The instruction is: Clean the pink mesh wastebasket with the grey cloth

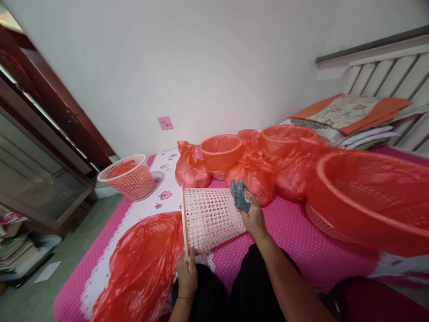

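A pale pink perforated plastic basket (pixel 214 214) lies on its side in front of me, its wide rim facing left. My left hand (pixel 187 273) is closed on the lower part of that rim. At the basket's base end, my right hand (pixel 254 217) grips a grey cloth (pixel 240 195) and holds it against or very near the upper edge; exact contact is hard to tell. Left of the basket a large red plastic bag (pixel 144 259) lies spread out, partly beside the rim. The inside of the basket is mostly hidden from me.
Another pink basket (pixel 139 183) with red plastic inside stands at the left. Baskets lined with red bags (pixel 221 150) and knotted, filled red bags (pixel 192 167) line the wall. A large red-covered basket (pixel 372 197) is at right. Folded textiles (pixel 351 112) lie behind on the bed.
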### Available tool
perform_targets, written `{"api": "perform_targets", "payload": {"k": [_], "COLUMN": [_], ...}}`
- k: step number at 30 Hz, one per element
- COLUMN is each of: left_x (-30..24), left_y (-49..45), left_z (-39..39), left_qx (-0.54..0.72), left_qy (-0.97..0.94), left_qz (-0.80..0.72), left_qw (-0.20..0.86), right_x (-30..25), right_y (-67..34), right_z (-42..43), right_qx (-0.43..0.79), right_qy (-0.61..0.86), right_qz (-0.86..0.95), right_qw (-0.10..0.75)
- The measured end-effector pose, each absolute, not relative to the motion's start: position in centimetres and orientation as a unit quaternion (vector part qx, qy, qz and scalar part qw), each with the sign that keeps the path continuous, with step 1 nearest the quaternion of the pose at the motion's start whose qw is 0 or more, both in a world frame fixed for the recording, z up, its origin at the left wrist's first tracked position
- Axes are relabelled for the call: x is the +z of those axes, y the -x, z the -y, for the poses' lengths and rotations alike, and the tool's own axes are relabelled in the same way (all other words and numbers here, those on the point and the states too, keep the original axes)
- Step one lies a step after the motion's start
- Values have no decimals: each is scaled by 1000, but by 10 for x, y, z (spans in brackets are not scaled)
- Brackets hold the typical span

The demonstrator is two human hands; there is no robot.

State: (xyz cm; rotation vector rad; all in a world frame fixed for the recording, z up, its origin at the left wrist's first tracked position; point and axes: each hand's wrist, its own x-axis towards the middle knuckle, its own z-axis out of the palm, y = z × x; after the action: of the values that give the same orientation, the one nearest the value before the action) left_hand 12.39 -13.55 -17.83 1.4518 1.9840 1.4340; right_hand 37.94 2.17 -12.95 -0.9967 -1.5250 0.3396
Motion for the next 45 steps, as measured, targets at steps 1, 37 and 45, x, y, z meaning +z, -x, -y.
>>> {"api": "perform_targets", "payload": {"k": [1,37,45], "left_x": [-178,-171,-174], "left_y": [-124,-132,-130], "left_z": [135,135,135], "left_qx": [501,537,533], "left_qy": [-501,-492,-491], "left_qz": [-691,-657,-660], "left_qw": [146,195,198], "right_x": [-131,-65,-54], "right_y": [-379,-262,-247], "right_z": [-19,-6,15], "right_qx": [142,114,148], "right_qy": [426,421,374], "right_qz": [667,750,786], "right_qw": [595,497,470]}}
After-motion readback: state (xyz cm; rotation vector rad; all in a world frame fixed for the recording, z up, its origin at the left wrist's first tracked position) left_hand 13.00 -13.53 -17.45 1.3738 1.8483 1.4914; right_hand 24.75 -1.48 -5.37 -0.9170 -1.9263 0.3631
